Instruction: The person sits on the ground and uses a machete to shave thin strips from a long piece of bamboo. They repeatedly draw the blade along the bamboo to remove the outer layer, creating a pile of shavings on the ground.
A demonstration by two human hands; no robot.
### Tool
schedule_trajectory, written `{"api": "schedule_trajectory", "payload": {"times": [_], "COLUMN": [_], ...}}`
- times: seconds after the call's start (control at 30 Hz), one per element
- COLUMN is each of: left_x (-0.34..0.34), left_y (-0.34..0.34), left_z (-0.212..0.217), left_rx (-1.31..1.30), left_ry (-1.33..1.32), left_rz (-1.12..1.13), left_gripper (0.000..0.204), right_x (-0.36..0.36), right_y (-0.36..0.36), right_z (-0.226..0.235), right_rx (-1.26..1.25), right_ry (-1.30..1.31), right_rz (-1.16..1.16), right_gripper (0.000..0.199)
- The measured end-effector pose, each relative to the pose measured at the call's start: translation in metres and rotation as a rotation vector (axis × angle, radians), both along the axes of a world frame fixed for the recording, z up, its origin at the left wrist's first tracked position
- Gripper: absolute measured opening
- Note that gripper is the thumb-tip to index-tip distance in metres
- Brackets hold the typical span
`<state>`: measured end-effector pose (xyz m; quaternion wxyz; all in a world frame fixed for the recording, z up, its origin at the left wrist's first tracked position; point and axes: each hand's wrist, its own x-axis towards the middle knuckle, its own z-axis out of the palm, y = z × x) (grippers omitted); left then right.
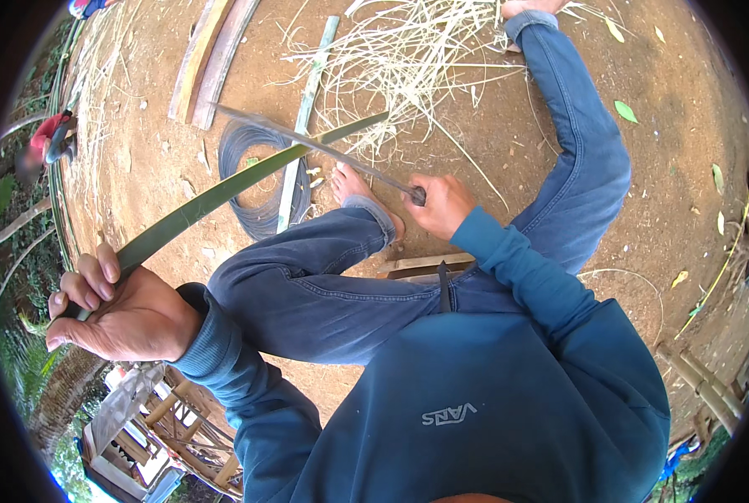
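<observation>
A long green bamboo strip runs from my left hand up and to the right, over the ground and past my knees. The fingers of that hand are curled round its near end, with the palm turned up. My right hand is closed round the dark handle of a long, thin-bladed knife. The blade points up and left and crosses the strip near its far part. Whether the edge touches the strip I cannot tell. My bare foot rests on the soil just below the crossing.
A coil of dark wire lies under the strip, beside a pale green slat. Pale shavings are heaped ahead. Wooden boards lie at the far left. Another person in red is farther left. Poles lie lower right.
</observation>
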<state>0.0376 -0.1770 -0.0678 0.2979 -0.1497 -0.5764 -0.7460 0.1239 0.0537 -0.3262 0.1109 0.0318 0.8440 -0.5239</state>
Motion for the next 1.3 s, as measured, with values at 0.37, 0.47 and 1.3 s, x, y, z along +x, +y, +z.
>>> {"api": "schedule_trajectory", "payload": {"times": [0.37, 0.47, 1.3], "left_x": [0.000, -0.002, 0.033], "left_y": [-0.003, -0.001, -0.018], "left_z": [0.000, 0.001, -0.004], "left_rx": [0.011, 0.039, 0.071], "left_ry": [-0.011, -0.024, 0.024], "left_rz": [0.010, 0.023, -0.485], "left_gripper": [0.036, 0.037, 0.035], "right_x": [0.010, 0.008, 0.001], "right_y": [0.016, 0.018, -0.016], "right_z": [-0.019, -0.021, 0.002], "right_rx": [0.082, 0.094, -0.070], "right_ry": [-0.077, -0.179, 0.021], "right_rz": [-0.002, 0.014, 0.032], "right_gripper": [0.018, 0.018, 0.014]}}
